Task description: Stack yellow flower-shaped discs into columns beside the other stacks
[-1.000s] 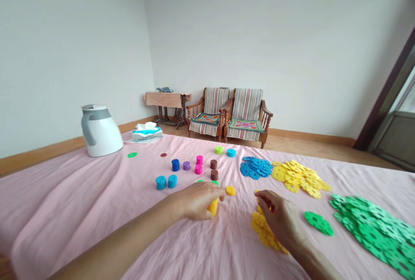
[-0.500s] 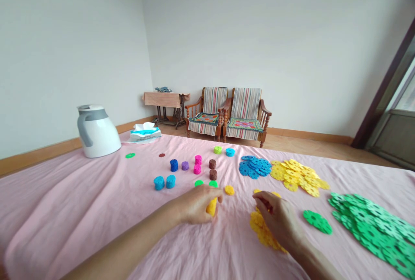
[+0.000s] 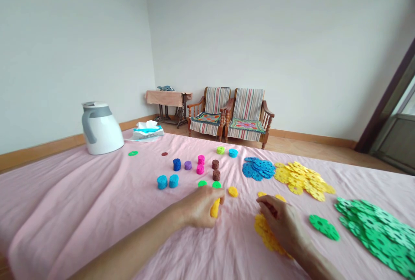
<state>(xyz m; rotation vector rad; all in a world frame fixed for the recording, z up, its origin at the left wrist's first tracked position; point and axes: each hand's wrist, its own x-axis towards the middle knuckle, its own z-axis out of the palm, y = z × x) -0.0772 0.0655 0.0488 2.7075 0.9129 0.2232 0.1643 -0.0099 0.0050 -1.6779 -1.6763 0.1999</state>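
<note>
My left hand (image 3: 205,206) is closed around a short stack of yellow snowflake discs (image 3: 215,207), low over the pink cloth. Its fingers hide part of the stack. My right hand (image 3: 281,218) is curled with thumb and fingertips together; anything between them is hidden. Beneath and beside that hand lies a spread of loose yellow discs (image 3: 267,233), partly covered by it. A small yellow disc stack (image 3: 232,191) sits between the hands. Just beyond my left hand are two light-green stacks (image 3: 216,185), partly covered.
Short stacks stand farther back: blue (image 3: 177,164), purple (image 3: 188,165), pink (image 3: 200,169), brown (image 3: 216,175). Rightward lie piles of blue (image 3: 258,168), yellow (image 3: 303,179) and green discs (image 3: 378,232). A white jug (image 3: 105,133) and tissue box (image 3: 148,131) stand at the left.
The whole view has shifted slightly, so things appear a little farther right. Both hands keep nearly the same pose, the left still gripping the yellow discs.
</note>
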